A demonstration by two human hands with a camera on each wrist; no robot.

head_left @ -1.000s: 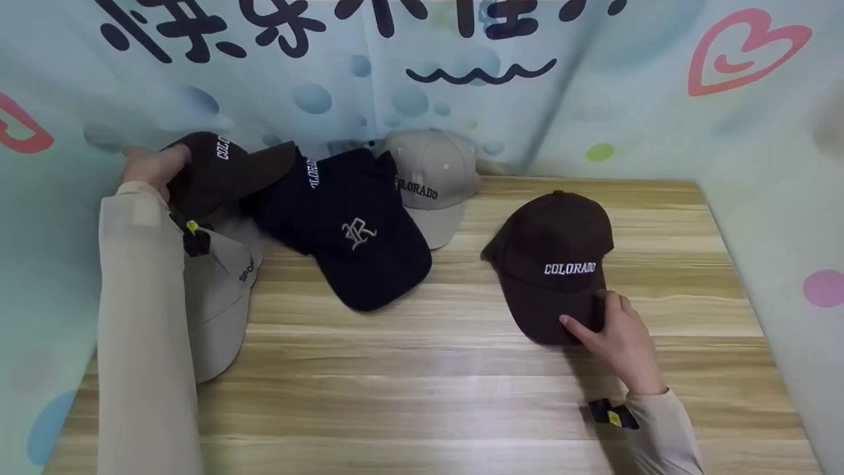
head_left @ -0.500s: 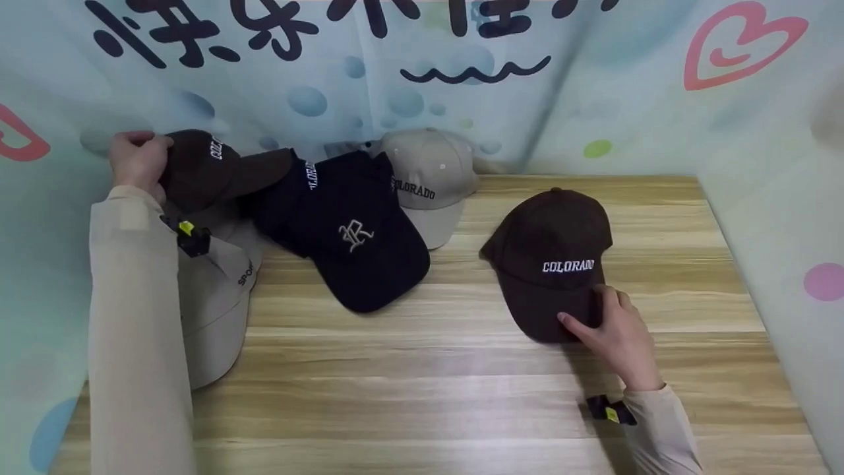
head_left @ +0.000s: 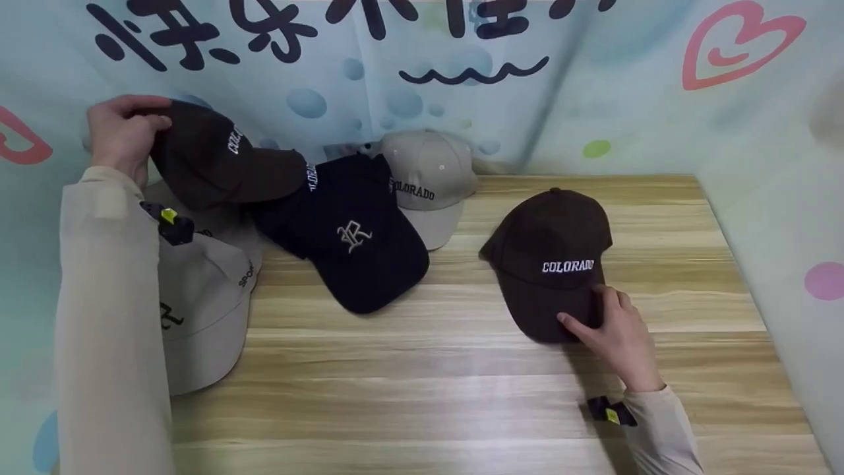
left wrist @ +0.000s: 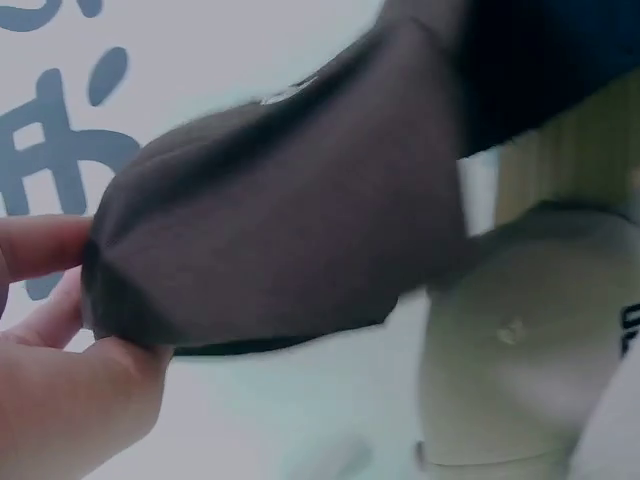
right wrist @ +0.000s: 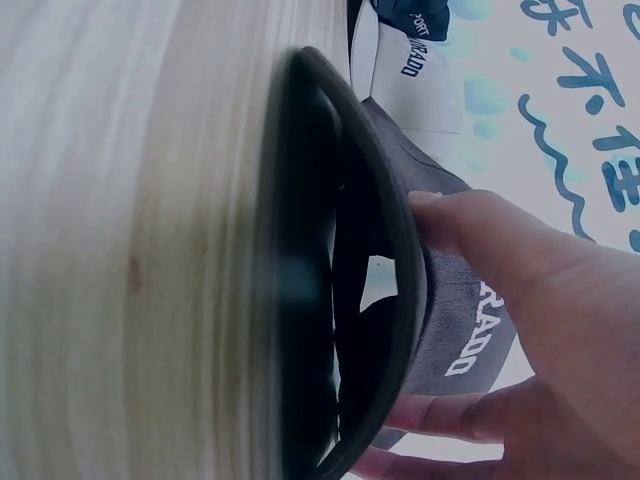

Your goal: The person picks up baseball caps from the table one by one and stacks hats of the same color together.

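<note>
At the back left, my left hand [head_left: 125,135] pinches the crown of a dark brown baseball cap [head_left: 201,155] lettered in white, its brim pointing right. In the left wrist view, thumb and fingers close on the edge of that cap [left wrist: 280,210]. My right hand [head_left: 616,340] holds the brim of another brown COLORADO cap [head_left: 560,237] on the right side of the table, thumb on top of the brim. From the right wrist view, the underside of this brim [right wrist: 405,240] shows just over the wood, with fingers [right wrist: 450,415] at its side edge.
Beside the raised cap lies a navy cap [head_left: 369,264] with an R emblem, overlapping other dark cap parts. Behind it stands a beige COLORADO cap [head_left: 432,171]. Grey caps [head_left: 204,349] lie under my left forearm. A printed curtain [head_left: 593,99] backs the wooden table [head_left: 435,396].
My left hand has lifted the brown cap upward, first shifting left, and more of the grey caps beneath shows. The right hand and its cap have stayed nearly still.
</note>
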